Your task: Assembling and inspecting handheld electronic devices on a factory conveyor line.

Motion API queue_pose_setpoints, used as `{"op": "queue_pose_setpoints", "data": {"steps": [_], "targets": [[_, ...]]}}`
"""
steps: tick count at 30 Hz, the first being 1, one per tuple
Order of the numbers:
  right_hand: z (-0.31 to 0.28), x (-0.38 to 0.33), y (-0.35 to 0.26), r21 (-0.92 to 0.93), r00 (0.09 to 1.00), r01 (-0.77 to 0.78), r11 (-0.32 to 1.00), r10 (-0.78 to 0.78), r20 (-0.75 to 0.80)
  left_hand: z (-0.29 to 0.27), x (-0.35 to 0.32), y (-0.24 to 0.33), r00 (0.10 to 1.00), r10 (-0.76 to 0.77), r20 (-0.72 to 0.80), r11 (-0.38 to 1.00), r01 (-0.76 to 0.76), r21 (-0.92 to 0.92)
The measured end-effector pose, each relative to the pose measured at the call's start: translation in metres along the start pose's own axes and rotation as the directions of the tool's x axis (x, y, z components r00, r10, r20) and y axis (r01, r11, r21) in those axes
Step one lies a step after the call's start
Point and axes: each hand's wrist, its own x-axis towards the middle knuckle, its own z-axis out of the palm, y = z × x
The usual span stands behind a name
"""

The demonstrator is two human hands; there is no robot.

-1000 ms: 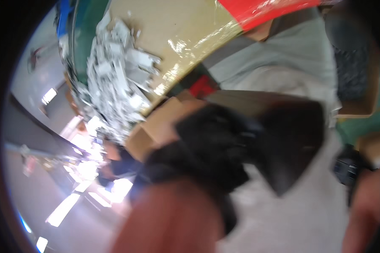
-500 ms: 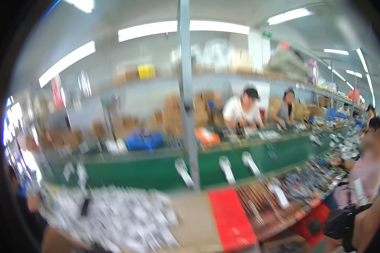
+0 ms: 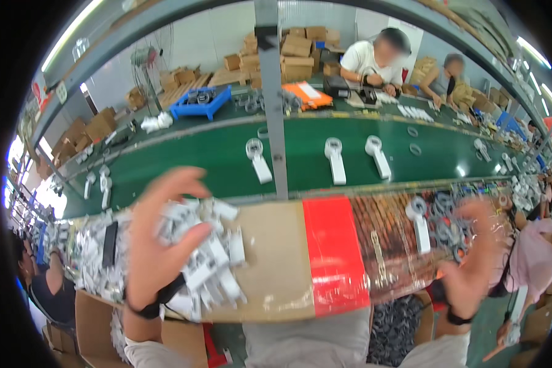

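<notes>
My left hand (image 3: 154, 254) is raised over a heap of white plastic parts (image 3: 211, 260), its thumb and fingers spread in a curve with nothing between them. My right hand (image 3: 472, 270), smeared a little by motion, hovers at the right end of the bench, thumb and fingers apart and nothing held. Closest to it are a white handle with a round ring head (image 3: 421, 227) and a pile of grey rings (image 3: 449, 224). A dark bar (image 3: 110, 244) lies on the white parts, left of my left hand.
Beyond the bench runs a green conveyor belt (image 3: 208, 165) carrying several white ring-headed handles (image 3: 334, 161). A metal post (image 3: 277, 122) rises in front. Red tape (image 3: 336, 254) crosses the cardboard-covered bench. Below stands a box of dark parts (image 3: 395, 331). Co-workers sit across the belt and at both sides.
The view has tilted down toward the bench and sharpened. Both my hands are now raised over the bench, spread apart; earlier only parts of my arms showed at the lower edges.
</notes>
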Motion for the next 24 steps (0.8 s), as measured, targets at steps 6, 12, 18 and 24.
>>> {"op": "queue_pose_setpoints", "data": {"steps": [6, 12, 18, 24], "targets": [[0.128, -0.079, 0.092, 0.107, 0.436, -0.484, 0.868, 0.133, 0.890, 0.148, 0.101, -0.220, 0.832, -0.371, 0.414, 0.777, 0.034, 0.629], [0.117, -0.042, 0.122, 0.177, 0.275, -0.379, 0.908, -0.072, 0.959, 0.268, 0.086, -0.408, 0.901, -0.109, 0.421, 0.756, -0.200, 0.623], [0.146, 0.120, 0.158, 0.177, 0.563, -0.088, 0.980, -0.097, 0.821, 0.200, 0.117, -0.316, 0.860, -0.168, 0.482, 0.763, -0.196, 0.616], [0.380, 0.227, 0.194, 0.016, 0.486, -0.017, 1.000, -0.006, 0.874, 0.047, 0.085, -0.200, 0.859, -0.263, 0.439, 0.748, -0.106, 0.655]]}}
